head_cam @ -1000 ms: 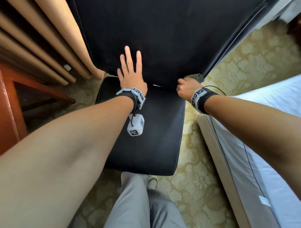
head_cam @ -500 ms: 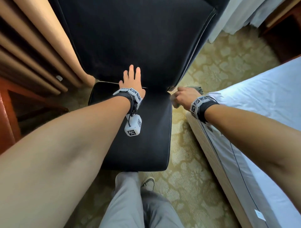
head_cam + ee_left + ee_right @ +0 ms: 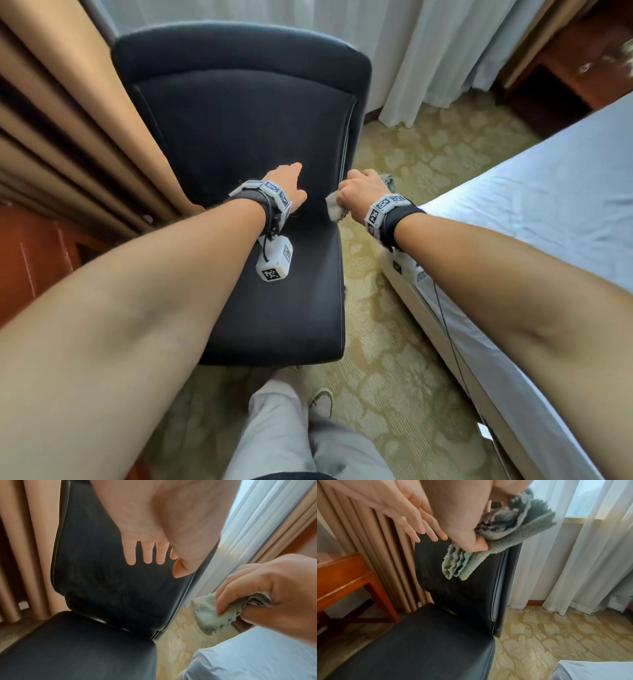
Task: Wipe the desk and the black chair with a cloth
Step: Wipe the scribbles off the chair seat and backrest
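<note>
The black chair [image 3: 246,130] stands straight ahead, its seat [image 3: 291,308] toward me. My left hand [image 3: 289,183] hovers over the back of the seat, close to the backrest, fingers [image 3: 147,557] straight and slightly spread, holding nothing. I cannot tell whether it touches the chair. My right hand [image 3: 359,190] is at the chair's right edge, where seat meets backrest, and grips a bunched grey-green cloth [image 3: 334,209]. The cloth [image 3: 505,534] hangs folded from that fist in front of the backrest. A corner of the reddish wooden desk [image 3: 342,577] shows at the left.
A bed with a white sheet [image 3: 531,240] runs along the right, close to the chair. Tan curtains [image 3: 68,137] hang at the left and white sheers [image 3: 445,51] behind the chair. Patterned carpet [image 3: 394,342] lies between the chair and the bed. My trouser leg [image 3: 281,428] is below.
My left hand has come down from lying flat on the backrest to just over the seat's back. The view has pulled back, showing the whole chair. The right hand keeps the cloth at the chair's right edge.
</note>
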The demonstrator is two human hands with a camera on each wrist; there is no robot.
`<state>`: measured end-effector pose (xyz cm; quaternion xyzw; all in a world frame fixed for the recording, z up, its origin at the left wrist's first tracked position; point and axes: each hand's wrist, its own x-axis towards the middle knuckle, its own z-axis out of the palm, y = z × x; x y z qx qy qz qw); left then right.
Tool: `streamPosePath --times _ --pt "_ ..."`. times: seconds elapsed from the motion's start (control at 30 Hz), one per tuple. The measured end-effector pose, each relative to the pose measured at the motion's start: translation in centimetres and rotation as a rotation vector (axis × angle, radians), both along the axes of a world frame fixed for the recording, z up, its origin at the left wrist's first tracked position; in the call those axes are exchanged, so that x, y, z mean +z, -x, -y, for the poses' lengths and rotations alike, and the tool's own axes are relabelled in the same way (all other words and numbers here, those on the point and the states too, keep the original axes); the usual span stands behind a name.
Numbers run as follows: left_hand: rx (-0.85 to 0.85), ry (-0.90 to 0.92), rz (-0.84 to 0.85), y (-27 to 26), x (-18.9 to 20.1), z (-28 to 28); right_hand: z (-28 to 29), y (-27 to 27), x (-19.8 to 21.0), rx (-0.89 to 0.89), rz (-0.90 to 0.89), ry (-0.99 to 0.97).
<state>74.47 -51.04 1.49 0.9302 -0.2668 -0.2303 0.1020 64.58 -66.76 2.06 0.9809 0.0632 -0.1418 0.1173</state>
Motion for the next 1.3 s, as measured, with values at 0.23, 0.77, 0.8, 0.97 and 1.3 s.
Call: streamPosePath --times 0.23,0.77,0.8,0.97,1.3 --pt "-0.026 0.019 0.091 1.8 8.4 0.6 0.7 1.2 7.2 -0.116 0.218 -0.216" --pt "-0.054 0.082 0.252 -6.5 17.4 6.3 6.6 -7.9 16.5 -0.238 0.453 -0.363" --pt "-0.053 0.079 0.255 -7.1 17.3 6.7 7.0 -8.5 16.5 -0.250 0.453 -0.366" --pt "-0.029 0.035 0.265 -10.4 16.1 8.5 9.2 -11.8 16.2 -0.286 0.418 -0.401" --pt "0.139 -0.105 0.236 -15.0 14.4 14.7 16.0 -21.4 15.5 -0.261 0.260 -0.558"
